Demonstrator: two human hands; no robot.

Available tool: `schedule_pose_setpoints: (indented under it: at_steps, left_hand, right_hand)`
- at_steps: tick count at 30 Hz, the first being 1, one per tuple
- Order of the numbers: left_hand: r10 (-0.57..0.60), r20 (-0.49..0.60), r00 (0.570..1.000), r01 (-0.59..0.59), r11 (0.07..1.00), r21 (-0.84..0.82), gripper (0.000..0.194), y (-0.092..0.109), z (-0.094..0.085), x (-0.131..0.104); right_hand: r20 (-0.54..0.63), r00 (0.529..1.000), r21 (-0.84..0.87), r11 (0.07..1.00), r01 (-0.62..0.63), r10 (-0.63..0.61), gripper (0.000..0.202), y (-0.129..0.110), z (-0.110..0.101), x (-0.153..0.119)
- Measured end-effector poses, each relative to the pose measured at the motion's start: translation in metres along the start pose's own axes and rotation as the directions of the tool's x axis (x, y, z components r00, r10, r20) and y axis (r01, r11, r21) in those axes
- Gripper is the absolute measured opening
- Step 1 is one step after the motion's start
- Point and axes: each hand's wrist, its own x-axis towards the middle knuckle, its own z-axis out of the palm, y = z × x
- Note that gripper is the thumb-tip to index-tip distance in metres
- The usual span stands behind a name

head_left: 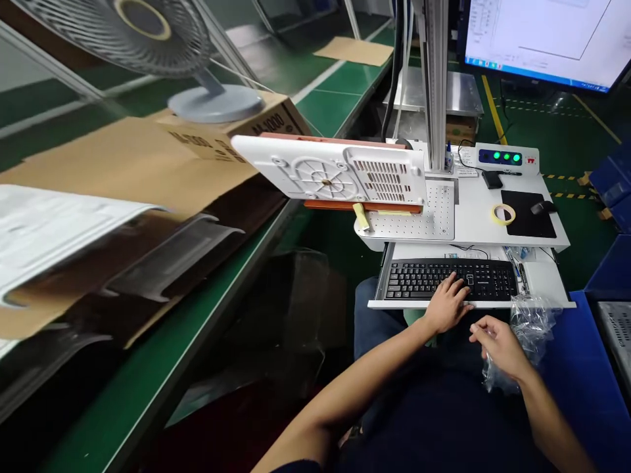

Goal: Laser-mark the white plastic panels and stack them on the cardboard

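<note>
The black keyboard (414, 279), a slim rectangle with pale key legends, lies flat in the pull-out tray (378, 304). Its long axis runs left to right, parallel to the tray front; the number pad forms the right end. The operator's left hand (446, 303) is spread, fingertips over the keys right of centre. The right hand (500, 345), half-curled, is clear of the keyboard, nearer the operator; whether it grips the crinkled clear plastic (535, 328) cannot be determined.

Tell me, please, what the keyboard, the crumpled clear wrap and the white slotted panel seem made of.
Keyboard: probably matte black plastic, from its dull keys.
Clear wrap: likely thin, glossy plastic film, being see-through and creased.
White panel: perhaps smooth molded plastic, given its raised ribs.
</note>
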Motion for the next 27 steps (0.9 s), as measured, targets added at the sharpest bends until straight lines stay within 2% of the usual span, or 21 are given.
schedule_pose_setpoints:
  at_steps: [4, 8, 11, 15, 18, 21, 23, 25, 27]
  left_hand:
    - [0.005, 0.045, 0.999, -0.006, 0.999, 0.040, 0.059, 0.009, 0.009, 0.026]
    - [0.032, 0.071, 0.997, -0.035, 0.999, 0.039, 0.061, 0.008, 0.011, 0.037]
    - [0.036, 0.035, 0.999, -0.036, 0.999, -0.003, 0.063, 0.007, 0.001, 0.034]
    - [0.079, -0.087, 0.993, -0.098, 0.967, -0.236, 0.043, 0.013, -0.024, 0.012]
    - [-0.032, -0.134, 0.990, -0.039, 0.870, -0.492, 0.028, 0.018, -0.040, -0.017]
    - [-0.126, -0.022, 0.992, 0.071, 0.687, -0.723, 0.015, 0.021, -0.046, -0.044]
    - [-0.112, 0.048, 0.993, 0.103, 0.561, -0.821, 0.023, 0.022, -0.046, -0.054]
    - [-0.101, 0.056, 0.993, 0.098, 0.475, -0.874, 0.029, 0.023, -0.047, -0.057]
    - [-0.144, 0.039, 0.989, 0.091, 0.377, -0.922, 0.028, 0.024, -0.052, -0.055]
  right_hand:
    - [0.049, 0.998, -0.032, 0.999, 0.036, -0.034, 0.055, -0.002, -0.002, 0.008]
    - [0.044, 0.998, -0.041, 0.998, 0.054, -0.052, 0.058, -0.006, -0.004, 0.015]
    - [0.035, 0.997, -0.056, 0.996, 0.067, -0.065, 0.062, -0.009, -0.003, 0.020]
    - [0.096, 0.989, -0.051, 0.992, 0.116, -0.111, 0.059, -0.021, 0.005, 0.023]
    - [0.143, 0.974, -0.028, 0.983, 0.179, -0.173, 0.055, -0.041, 0.018, 0.022]
    - [0.149, 0.961, -0.001, 0.972, 0.234, -0.231, 0.053, -0.069, 0.036, 0.022]
    - [0.188, 0.943, 0.008, 0.961, 0.278, -0.275, 0.052, -0.091, 0.051, 0.023]
    - [0.238, 0.919, 0.007, 0.947, 0.321, -0.313, 0.050, -0.112, 0.067, 0.024]
    - [0.273, 0.896, 0.019, 0.933, 0.359, -0.350, 0.045, -0.130, 0.084, 0.022]
